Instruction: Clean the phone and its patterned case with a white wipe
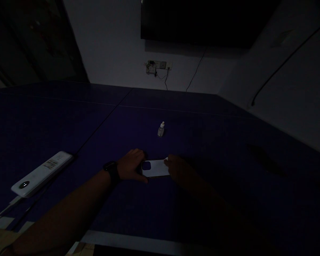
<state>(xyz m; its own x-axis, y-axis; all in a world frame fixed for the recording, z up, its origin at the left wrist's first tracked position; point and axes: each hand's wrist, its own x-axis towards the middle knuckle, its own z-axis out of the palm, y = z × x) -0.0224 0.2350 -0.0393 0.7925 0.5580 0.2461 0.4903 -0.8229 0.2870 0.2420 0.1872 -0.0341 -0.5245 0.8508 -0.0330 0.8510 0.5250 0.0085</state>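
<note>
A pale phone case [156,168] with a dark rim lies flat on the blue table, its square camera cutout towards the left. My left hand [132,165], with a dark watch [111,170] on the wrist, grips the left end, thumb along the near edge and fingers at the far side. My right hand [177,169] is closed over the right end of the case. A small white bit [166,160] shows at its fingertips, too dim to name. Beyond the case, a small clear bottle [160,132] with a white dropper top stands upright.
On the left of the blue table [101,206] lies a white power bank [44,173] with a cable. A dark screen [200,21] hangs on the wall above sockets [160,65] and wires. The room is dim; a dark shape [265,160] lies at right.
</note>
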